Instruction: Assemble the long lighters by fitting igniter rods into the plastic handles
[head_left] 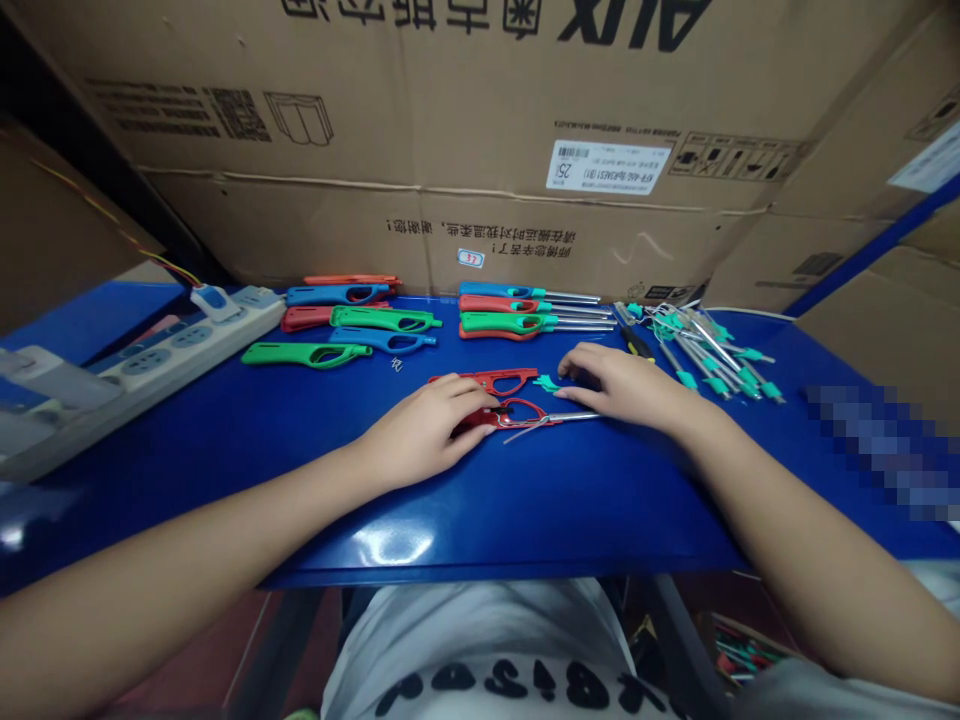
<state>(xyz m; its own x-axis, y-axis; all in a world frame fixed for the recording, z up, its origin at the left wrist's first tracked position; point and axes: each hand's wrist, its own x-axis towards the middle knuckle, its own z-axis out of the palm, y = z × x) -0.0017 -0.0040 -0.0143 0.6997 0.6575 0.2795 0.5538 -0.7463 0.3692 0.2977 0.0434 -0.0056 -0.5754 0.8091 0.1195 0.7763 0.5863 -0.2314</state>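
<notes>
My left hand (431,425) lies closed over the handle end of a red lighter half-shell (529,410), gripping it flat on the table. In this shell sit a thin wire and a metal lighter tube (576,416) that points right. Just behind it lies a second red half-shell (514,381), partly hidden by my left fingers. A small teal trigger piece (548,384) is beside the fingertips of my right hand (619,385). The right fingers are bent and apart, with nothing visible held in them; the hand hovers over the tube's far end.
Several coloured half-shells (386,319) lie back left, near small metal bits (397,364). Assembled lighters (502,322) are stacked at the back middle. A screwdriver (639,346) and a pile of tubes with teal parts (716,355) lie right. A power strip (161,350) runs along the left; cardboard (450,200) stands behind.
</notes>
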